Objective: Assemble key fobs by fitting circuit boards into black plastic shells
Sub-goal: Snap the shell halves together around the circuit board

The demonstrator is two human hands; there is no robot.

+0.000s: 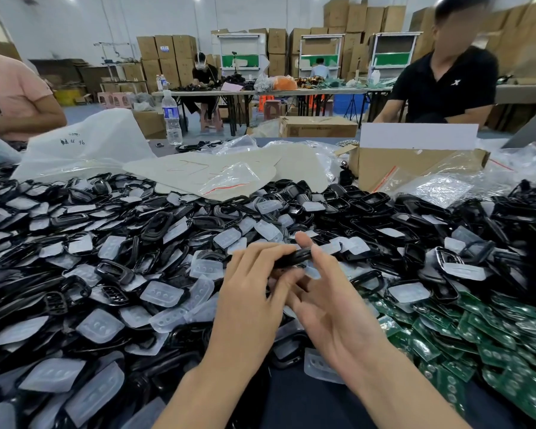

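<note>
- Head view: I'm holding one black shell [294,257] edge-on above the heap, out in front of me at the middle of the table.
- My left hand [248,298] is pinching the shell's left end, fingers on top and thumb tucked underneath.
- My right hand [334,308] is gripping the right end between thumb and forefinger, with the other fingers hanging loose below.
- I'm judging this as the fitting step, with the shell being lined up between both hands. From this angle I can't tell whether a board is already sitting inside.
- The green circuit boards [483,332] are lying in a pile to my right, near my right wrist but apart from it.
- If the shell is empty, I'm thinking the right hand lets go, reaches for a board, and the left hand turns the open side up.
- The loose shells [112,239] and clear button pads [164,293] are spreading all around under my hands.
</note>
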